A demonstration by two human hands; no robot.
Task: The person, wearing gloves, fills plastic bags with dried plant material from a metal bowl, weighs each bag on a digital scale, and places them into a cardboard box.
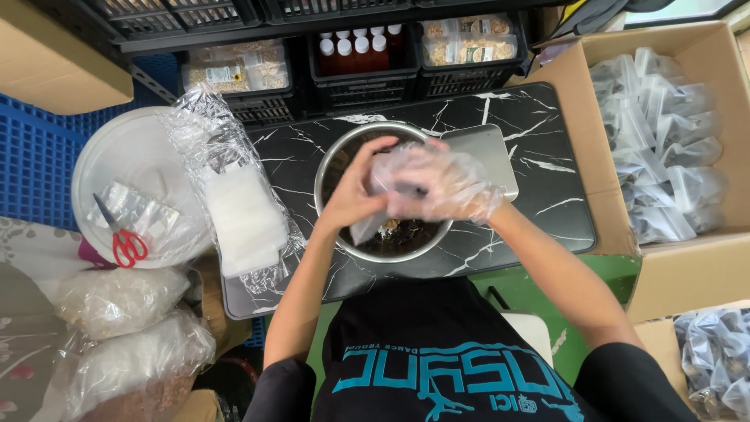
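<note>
Over a steel bowl (337, 160) of dark dried bits, my left hand (353, 194) holds a small clear plastic pouch (366, 227) by its top. My right hand (437, 186), in a loose clear plastic glove, is at the pouch's mouth, fingers bunched; what it pinches is hidden. The bowl stands on a black marble-patterned tabletop (539, 168), with a flat silver scale (488, 148) just behind it on the right.
A stack of empty white pouches (244, 219) lies in crinkled plastic left of the bowl. Red-handled scissors (123, 238) rest on a white bucket lid (125, 156). A cardboard box of filled pouches (660, 148) stands at right. Black crates (367, 86) line the back; bagged goods (129, 344) sit bottom left.
</note>
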